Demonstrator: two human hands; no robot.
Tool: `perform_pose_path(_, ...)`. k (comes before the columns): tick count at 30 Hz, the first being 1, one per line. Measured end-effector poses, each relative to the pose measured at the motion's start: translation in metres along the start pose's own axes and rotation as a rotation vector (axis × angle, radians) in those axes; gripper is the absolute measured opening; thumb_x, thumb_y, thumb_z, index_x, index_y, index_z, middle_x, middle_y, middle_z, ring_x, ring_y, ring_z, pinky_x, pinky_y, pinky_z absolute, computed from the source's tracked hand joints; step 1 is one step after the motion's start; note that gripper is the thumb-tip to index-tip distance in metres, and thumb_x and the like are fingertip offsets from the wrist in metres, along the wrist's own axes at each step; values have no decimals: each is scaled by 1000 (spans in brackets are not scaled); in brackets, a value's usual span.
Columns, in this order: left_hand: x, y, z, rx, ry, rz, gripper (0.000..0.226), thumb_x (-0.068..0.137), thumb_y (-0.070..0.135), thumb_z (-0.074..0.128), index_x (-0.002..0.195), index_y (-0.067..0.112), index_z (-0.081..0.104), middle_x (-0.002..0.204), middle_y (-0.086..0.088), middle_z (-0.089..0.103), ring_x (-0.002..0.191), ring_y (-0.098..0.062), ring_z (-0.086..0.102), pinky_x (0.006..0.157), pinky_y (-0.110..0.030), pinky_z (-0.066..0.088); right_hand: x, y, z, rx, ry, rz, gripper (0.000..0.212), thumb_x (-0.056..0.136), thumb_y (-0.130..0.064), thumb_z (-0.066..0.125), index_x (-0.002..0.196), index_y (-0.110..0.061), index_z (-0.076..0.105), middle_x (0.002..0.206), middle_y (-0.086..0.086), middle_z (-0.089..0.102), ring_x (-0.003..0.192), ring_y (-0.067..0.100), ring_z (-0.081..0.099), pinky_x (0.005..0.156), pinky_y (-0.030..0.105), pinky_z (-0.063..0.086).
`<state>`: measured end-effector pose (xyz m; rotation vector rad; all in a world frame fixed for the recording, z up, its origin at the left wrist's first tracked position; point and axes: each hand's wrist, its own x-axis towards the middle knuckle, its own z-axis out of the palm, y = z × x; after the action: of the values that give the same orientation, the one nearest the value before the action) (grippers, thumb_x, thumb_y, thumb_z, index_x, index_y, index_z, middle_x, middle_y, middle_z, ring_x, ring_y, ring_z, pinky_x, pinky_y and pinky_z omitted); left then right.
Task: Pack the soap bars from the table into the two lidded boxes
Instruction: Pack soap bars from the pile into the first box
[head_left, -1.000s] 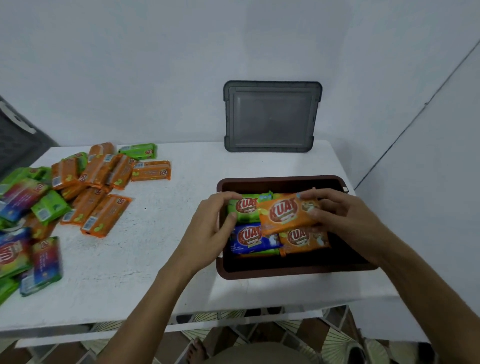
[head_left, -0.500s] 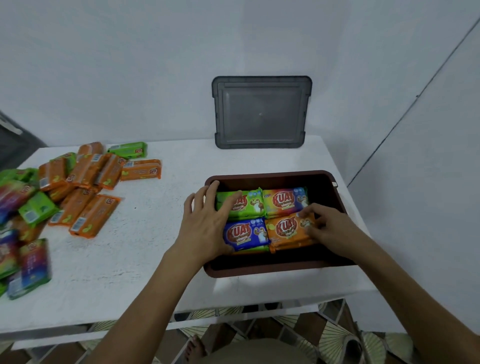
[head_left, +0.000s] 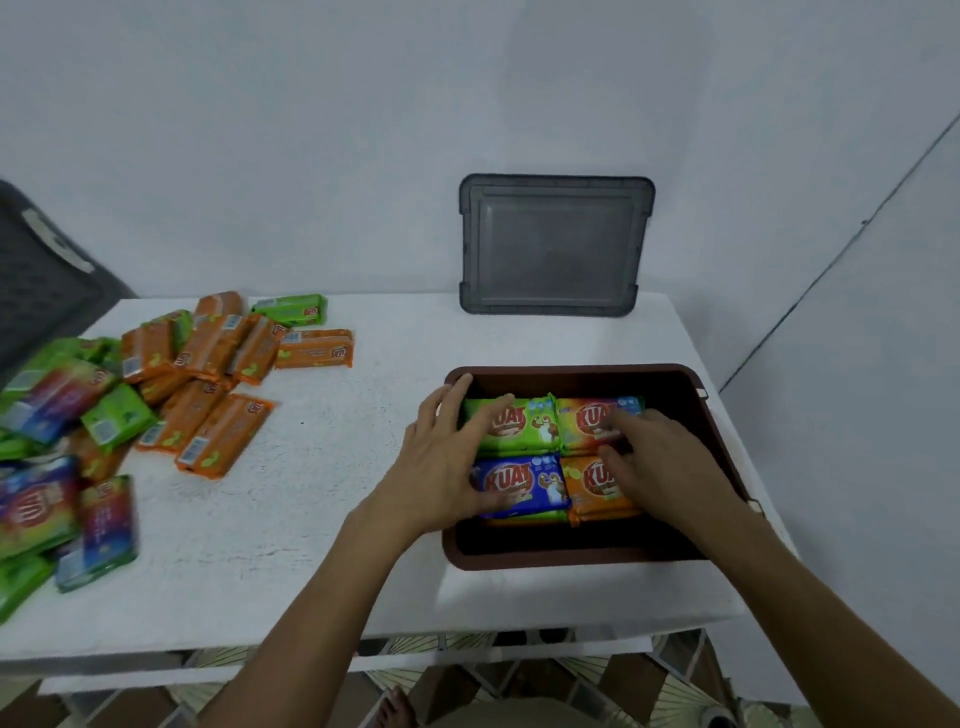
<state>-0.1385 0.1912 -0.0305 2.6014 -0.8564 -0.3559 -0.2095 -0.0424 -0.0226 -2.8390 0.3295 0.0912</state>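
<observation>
Both hands are pressing flat, fingers spread, gripping nothing: the left hand (head_left: 441, 462) and right hand (head_left: 660, 462) are squaring four soap bars (head_left: 519, 483) beneath them inside the brown box (head_left: 571, 558), probably levelling that layer. Loose bars (head_left: 218, 431) are lying well left.

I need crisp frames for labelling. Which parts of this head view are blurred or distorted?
Head view: the loose soap bars at the left edge are smeared; the packed bars in the brown box read clearly; wide-angle bending curves the table edges; lighting is soft, without glare.
</observation>
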Motion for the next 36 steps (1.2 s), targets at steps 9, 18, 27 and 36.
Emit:
perform_pose_path(9,-28,-152,-45,-30,309,-323,54,87,43,66,134,20,52,141,-7,49,125,-26,49,97,-38,42,100,-151,18,251,123,-398,32,95,-29,52,125,-21,55,107,7,62,103,22,57,84,32,45)
perform_pose_path(18,-36,-270,-43,148,177,-523,58,81,42,69,130,15,52,133,-17,50,118,-39,48,92,-45,44,228,-278,110,32,-179,-528,53,93,-28,55,140,-15,35,121,17,59,109,37,53,81,42,48)
perform_pose_path(27,-28,-278,-37,154,270,-534,49,82,47,66,123,23,52,118,-12,57,109,-37,51,84,-45,43,260,-306,138,-203,-213,-566,67,84,-24,68,140,-20,32,119,17,54,105,38,55,75,39,43)
perform_pose_path(36,-35,-235,-67,-37,360,-464,77,70,40,80,137,38,43,123,-6,51,108,-27,53,79,-39,51,218,-258,65,437,-249,-455,83,69,-19,77,137,-35,32,92,0,53,78,19,59,65,27,46)
